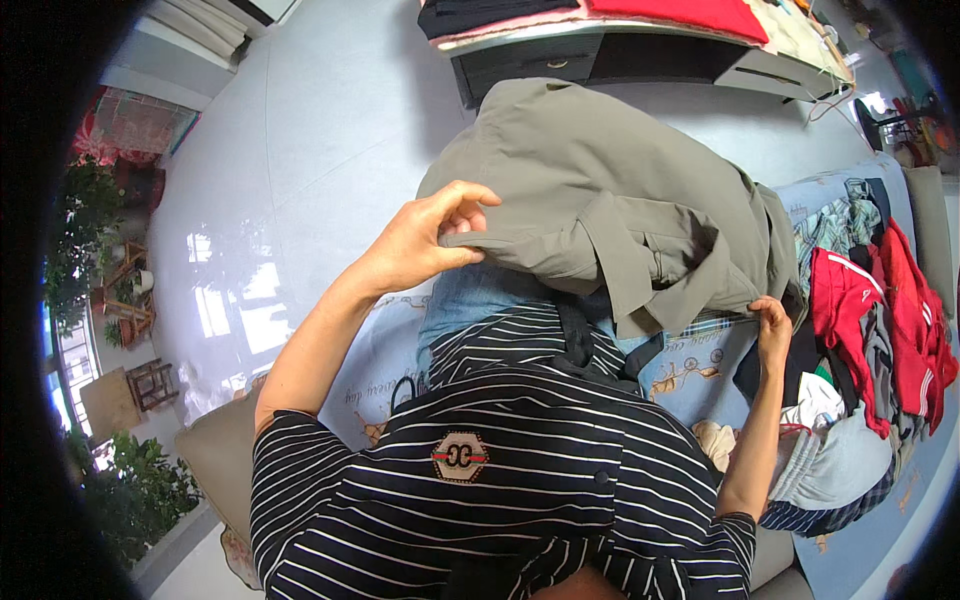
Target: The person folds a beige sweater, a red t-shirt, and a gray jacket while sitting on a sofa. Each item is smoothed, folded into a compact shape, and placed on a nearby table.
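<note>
An olive-grey collared garment (577, 150), a shirt or light jacket, lies spread over my lap and knees. At its left side, my left hand (431, 236) holds an edge between the thumb and the curled fingers, with the index finger extended. My right hand (774, 330) pinches another edge at the right. Between my hands the collar (622, 277) lies loosely folded, close to my striped shirt. Most of the garment's far side bulges away from me over my knees.
On the patterned blue sofa cover (686, 367) at my right, red clothes (847, 315), a light grey garment (847, 465) and other clothing lie heaped. A low cabinet (525, 64) bearing red and dark cloths stands ahead. Potted plants (135, 495) and a wooden stool (152, 384) are at left.
</note>
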Tool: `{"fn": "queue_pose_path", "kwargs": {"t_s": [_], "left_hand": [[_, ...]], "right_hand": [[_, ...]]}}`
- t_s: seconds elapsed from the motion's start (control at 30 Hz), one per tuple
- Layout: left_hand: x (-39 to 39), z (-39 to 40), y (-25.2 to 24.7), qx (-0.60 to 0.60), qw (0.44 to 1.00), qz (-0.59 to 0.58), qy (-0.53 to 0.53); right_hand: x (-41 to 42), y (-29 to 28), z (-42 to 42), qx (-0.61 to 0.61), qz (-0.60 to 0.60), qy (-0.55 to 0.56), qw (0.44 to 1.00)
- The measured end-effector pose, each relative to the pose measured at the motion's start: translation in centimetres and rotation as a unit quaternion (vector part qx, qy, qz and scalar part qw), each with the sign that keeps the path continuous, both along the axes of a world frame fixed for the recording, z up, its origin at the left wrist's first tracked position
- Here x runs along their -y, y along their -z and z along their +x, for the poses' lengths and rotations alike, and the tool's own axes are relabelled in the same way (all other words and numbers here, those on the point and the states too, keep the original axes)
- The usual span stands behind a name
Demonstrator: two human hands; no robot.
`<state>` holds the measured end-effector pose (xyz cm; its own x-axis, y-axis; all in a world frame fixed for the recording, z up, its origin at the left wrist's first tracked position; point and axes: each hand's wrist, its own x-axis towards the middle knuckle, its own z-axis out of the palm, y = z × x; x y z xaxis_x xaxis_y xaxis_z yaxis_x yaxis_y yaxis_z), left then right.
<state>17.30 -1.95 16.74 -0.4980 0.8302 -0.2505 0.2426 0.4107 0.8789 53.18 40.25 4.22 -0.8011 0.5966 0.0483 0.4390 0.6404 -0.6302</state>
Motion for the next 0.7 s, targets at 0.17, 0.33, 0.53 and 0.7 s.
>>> {"fn": "queue_pose_path", "kwargs": {"t_s": [0.17,0.33,0.53,0.7], "left_hand": [[1.7,-0.7,1.4,0.059,0.998,-0.032,0.011],[2.2,-1.0,2.9,0.191,0.980,-0.050,-0.002],[2.6,-0.1,5.3,-0.092,0.978,-0.120,0.144],[2.1,0.1,7.0,0.042,0.987,-0.155,-0.008]], "right_hand": [[0.8,1.4,0.2,0.019,-0.042,0.070,0.997],[2.0,0.9,-0.6,0.004,0.028,0.118,0.993],[4.4,0.3,-0.1,-0.009,0.122,0.168,0.978],[6.5,0.4,1.0,-0.139,0.008,0.295,0.945]]}}
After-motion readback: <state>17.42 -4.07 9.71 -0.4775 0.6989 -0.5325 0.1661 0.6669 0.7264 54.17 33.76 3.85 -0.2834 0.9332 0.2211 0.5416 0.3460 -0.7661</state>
